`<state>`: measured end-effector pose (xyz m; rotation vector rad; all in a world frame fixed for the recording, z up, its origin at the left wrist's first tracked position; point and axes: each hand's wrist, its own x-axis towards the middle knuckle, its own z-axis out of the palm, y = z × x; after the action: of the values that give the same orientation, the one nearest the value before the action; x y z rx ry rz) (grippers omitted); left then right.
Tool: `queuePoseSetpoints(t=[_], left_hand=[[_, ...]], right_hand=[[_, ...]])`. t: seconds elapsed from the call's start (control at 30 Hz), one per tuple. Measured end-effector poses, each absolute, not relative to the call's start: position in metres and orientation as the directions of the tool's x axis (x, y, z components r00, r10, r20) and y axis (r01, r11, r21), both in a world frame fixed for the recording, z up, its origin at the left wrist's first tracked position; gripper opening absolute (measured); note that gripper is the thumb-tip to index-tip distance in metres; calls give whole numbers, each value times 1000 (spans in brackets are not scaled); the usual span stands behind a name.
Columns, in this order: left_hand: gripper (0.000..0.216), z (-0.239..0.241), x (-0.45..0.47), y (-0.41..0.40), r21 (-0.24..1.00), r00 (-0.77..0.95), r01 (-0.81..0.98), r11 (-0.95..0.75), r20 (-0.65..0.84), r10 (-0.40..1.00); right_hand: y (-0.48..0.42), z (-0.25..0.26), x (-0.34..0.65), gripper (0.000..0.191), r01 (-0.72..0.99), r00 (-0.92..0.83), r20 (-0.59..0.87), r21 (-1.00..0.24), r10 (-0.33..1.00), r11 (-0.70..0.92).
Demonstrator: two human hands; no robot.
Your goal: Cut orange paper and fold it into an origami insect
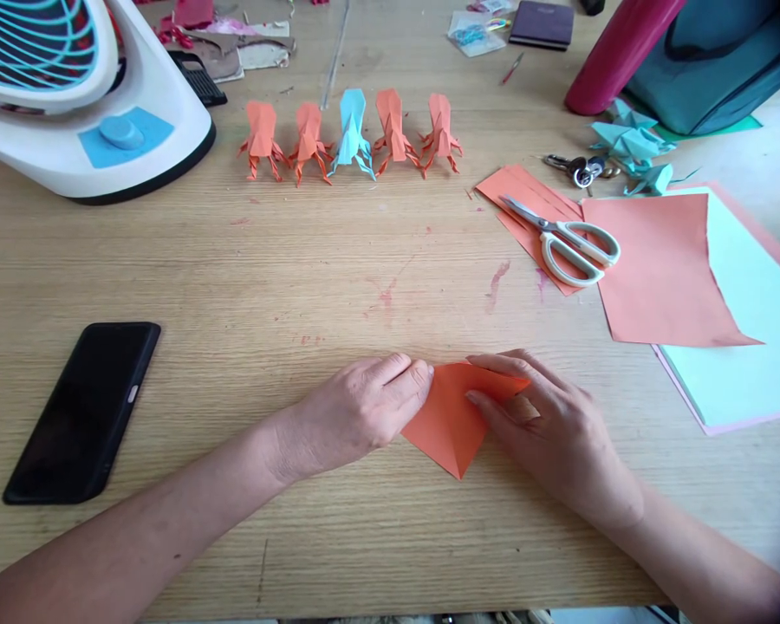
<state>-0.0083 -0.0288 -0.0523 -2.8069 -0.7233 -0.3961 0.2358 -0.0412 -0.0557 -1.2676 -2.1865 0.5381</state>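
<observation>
An orange sheet of origami paper (451,416), creased down its middle, is held between my two hands near the table's front. My left hand (383,403) pinches its left edge with the fingers curled in. On the other side, my right hand (549,425) grips the right part between thumb and fingers, where the paper bends up. One corner of the sheet points toward me. Beyond my hands stands a row of several folded paper figures (309,139), orange except for a light blue one (353,130) in the middle.
White-handled scissors (578,247) rest on orange paper strips (526,208) at right, beside an orange sheet (656,269) and light green paper (741,373). A black phone (81,412) lies left. A fan (136,130), keys (581,172), a magenta bottle (624,56) and teal bag (721,65) stand farther back.
</observation>
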Motion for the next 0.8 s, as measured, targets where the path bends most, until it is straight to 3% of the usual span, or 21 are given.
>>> queuePoseSetpoints(t=[0.37, 0.67, 0.8], left_hand=[[23, -52, -9, -29, -167, 852, 494, -853, 287, 438], [26, -53, -9, -29, -173, 852, 507, -844, 245, 462], [25, -52, -6, -31, -114, 834, 534, -838, 232, 500]], right_hand=[[-43, -59, 243, 33, 526, -676, 371, -362, 637, 770], [-40, -58, 251, 34, 463, -776, 348, -252, 526, 850], [-38, -57, 255, 34, 423, -818, 331, -207, 470, 882]])
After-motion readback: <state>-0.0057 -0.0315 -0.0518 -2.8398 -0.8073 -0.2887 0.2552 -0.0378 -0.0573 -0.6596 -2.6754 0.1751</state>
